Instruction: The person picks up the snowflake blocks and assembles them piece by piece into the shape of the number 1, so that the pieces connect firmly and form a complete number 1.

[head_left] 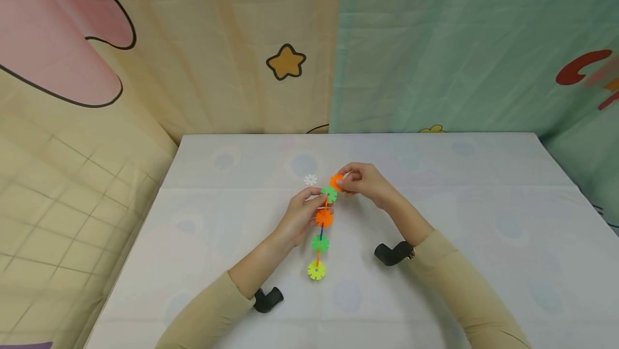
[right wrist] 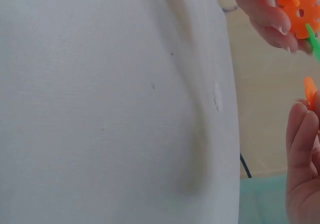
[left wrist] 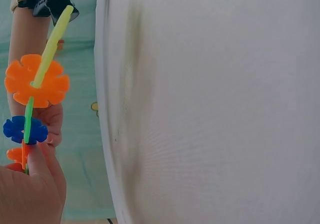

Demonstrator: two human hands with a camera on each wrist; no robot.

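Note:
My left hand (head_left: 301,213) pinches a chain of slotted snowflake discs near its top green disc (head_left: 330,194). Below that disc the chain runs toward me through an orange disc (head_left: 324,218) and another green disc (head_left: 320,243) to a yellow disc (head_left: 316,270). Thin edge-on discs link them; one, a blue disc (left wrist: 25,130), shows in the left wrist view. Between thumb and fingers my right hand (head_left: 367,182) pinches a loose orange disc (head_left: 335,181), close above the top green disc. In the right wrist view this orange disc (right wrist: 310,89) is partly cut off.
A white disc (head_left: 310,179) lies on the pale tablecloth (head_left: 217,241), just beyond my left hand. Black wrist devices (head_left: 268,300) sit at both sleeve cuffs. Printed curtains (head_left: 232,59) hang behind the table's far edge.

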